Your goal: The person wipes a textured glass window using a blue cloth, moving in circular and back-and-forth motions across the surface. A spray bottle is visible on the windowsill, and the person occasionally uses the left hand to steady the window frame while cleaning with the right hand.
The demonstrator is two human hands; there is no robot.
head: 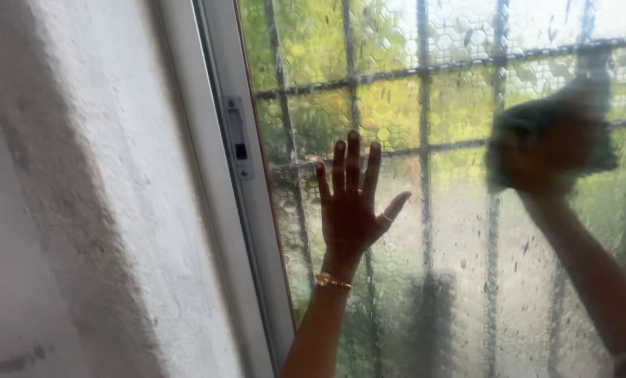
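Leftmost: white rough-plastered wall (82, 210), in shadow along its lower edge, running up to the window.

Item: white window frame (218, 210), slanting down to the right, carrying a small rectangular metal latch plate (238, 136) near its upper part.

Item: patterned glass pane (460, 231), honeycomb-textured and translucent, speckled with marks lower down; green foliage shows blurred through it. Dark grille bars (425, 105), vertical and horizontal, stand behind the glass.

Item: left hand (351, 206), flat against the pane just beside the frame, fingers released and spread, pointing upward, thumb out to the right. Grasps nothing. A ring sits on one finger; a gold bracelet (332, 282) circles the wrist.

Item: right hand (547, 157), raised high on the pane, well apart from the left hand, motion-blurred. Fingers bear on a greenish cloth (593, 150) held against the glass; the blur hides whether they curl round it or lie flat. The cloth sits at upper right of the pane, beneath and around the hand.
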